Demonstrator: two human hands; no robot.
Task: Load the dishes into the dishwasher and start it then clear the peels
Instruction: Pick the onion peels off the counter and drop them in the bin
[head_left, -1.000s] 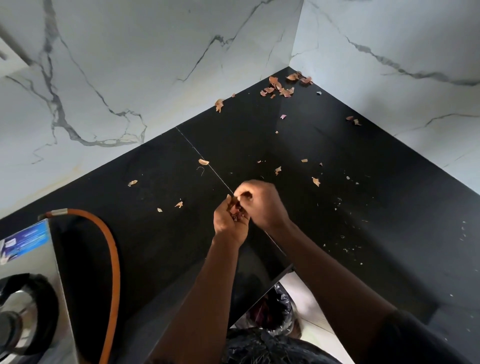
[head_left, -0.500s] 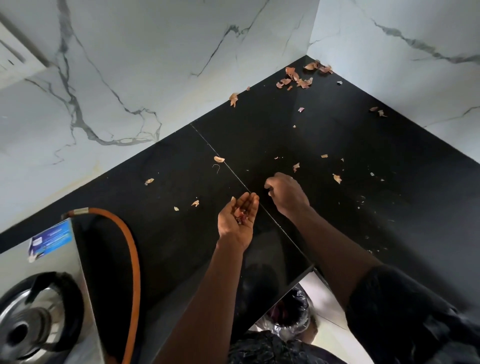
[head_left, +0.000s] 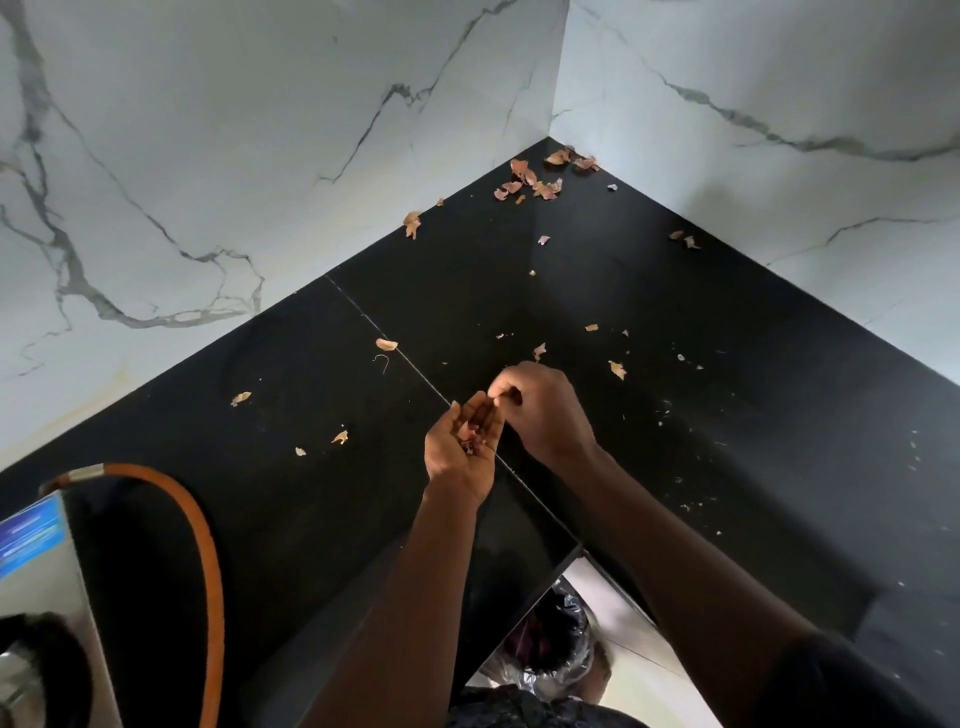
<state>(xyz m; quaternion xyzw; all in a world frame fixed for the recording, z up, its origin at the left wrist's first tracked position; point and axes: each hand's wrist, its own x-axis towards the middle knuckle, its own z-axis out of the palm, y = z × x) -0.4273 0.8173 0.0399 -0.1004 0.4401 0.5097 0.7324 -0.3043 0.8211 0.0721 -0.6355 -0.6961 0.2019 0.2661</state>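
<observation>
Left hand (head_left: 460, 457): palm up and cupped above the counter (head_left: 701, 322), fingers loosely straight, carrying a small clump of peels (head_left: 471, 441) in the palm.
Right hand (head_left: 545, 410): knuckles up, fingertips bunched together and touching the left hand's fingertips; whether a peel is pinched between them cannot be told.
Loose peels: scattered over the black counter, the thickest heap in the far corner where the two walls meet, a few along the left wall (head_left: 260, 130), two by the right wall, single bits near the hands and to their left.
Crumbs: pale specks on the counter right of the right forearm.
Hose (head_left: 208, 545): orange, curving over the counter at lower left.
Stove (head_left: 47, 571): steel, at the lower left edge, beside the hose.
Bin (head_left: 550, 649): lined with a black bag, on the floor below the counter's near edge, between the forearms.
</observation>
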